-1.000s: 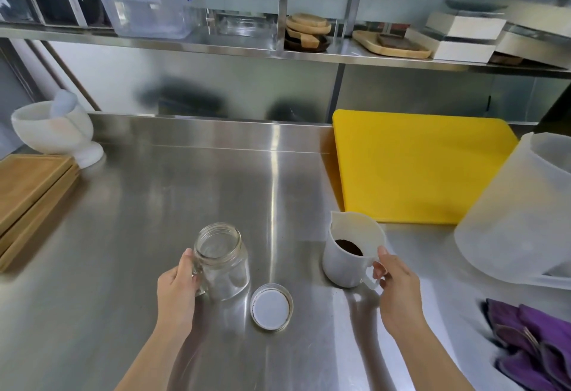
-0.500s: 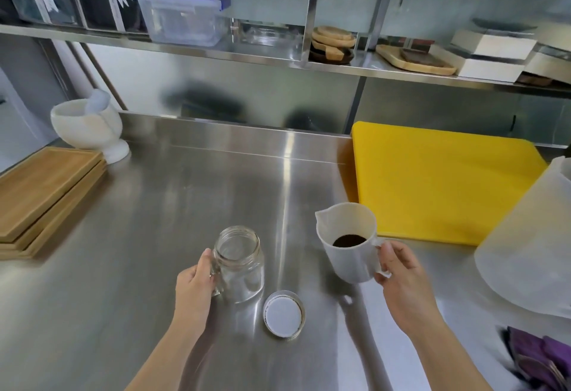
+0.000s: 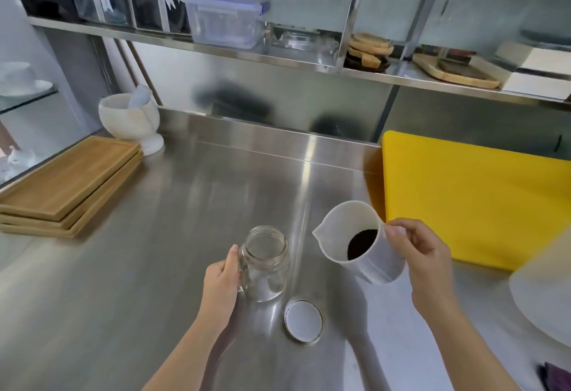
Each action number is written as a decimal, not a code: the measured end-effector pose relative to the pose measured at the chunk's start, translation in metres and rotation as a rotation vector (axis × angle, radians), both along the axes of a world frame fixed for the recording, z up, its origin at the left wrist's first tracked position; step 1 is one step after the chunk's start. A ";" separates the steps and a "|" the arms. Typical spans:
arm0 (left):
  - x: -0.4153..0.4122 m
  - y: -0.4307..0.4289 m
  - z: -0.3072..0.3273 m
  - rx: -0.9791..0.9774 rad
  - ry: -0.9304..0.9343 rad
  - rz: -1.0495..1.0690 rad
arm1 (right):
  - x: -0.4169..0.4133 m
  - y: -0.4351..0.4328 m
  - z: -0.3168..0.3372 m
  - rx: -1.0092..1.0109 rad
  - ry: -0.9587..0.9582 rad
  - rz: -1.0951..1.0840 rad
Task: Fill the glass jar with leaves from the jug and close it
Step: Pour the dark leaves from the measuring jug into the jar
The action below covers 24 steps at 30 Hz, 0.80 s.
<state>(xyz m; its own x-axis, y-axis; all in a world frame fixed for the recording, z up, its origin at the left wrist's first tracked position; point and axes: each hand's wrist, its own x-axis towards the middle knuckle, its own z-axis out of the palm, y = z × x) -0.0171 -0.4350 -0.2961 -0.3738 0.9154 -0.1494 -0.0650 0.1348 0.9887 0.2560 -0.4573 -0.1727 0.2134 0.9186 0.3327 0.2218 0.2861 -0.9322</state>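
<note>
An empty clear glass jar (image 3: 264, 264) stands upright on the steel counter, lid off. My left hand (image 3: 221, 285) grips its left side. The jar's lid (image 3: 303, 320) lies white side up on the counter just right of the jar's base. My right hand (image 3: 418, 254) holds the white plastic jug (image 3: 364, 254) by its handle, lifted off the counter and tilted left, spout toward the jar. Dark leaves (image 3: 361, 244) lie inside the jug. The jug is right of the jar and apart from it.
A yellow cutting board (image 3: 482, 196) lies at the right. A large translucent container (image 3: 543, 301) sits at the right edge, with a purple cloth (image 3: 556, 378) below it. Stacked wooden trays (image 3: 68, 183) and a white mortar with pestle (image 3: 131, 115) stand at the left. A shelf runs above.
My right hand has lifted the jug off the counter and tipped its spout toward the jar. My left hand has stayed on the jar. The camera view has shifted left.
</note>
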 end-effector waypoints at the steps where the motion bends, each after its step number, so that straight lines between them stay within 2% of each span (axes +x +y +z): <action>1: 0.000 0.000 0.000 0.004 0.004 -0.007 | -0.002 0.002 0.006 0.011 -0.020 0.022; 12: 0.002 0.000 0.002 0.002 0.004 -0.030 | -0.042 0.037 0.062 0.130 -0.337 0.216; 17: 0.001 -0.001 0.003 -0.009 0.022 -0.050 | -0.061 0.050 0.073 0.145 -0.541 0.247; 24: 0.000 -0.003 0.007 -0.003 0.028 -0.081 | -0.081 0.057 0.086 0.185 -0.727 0.282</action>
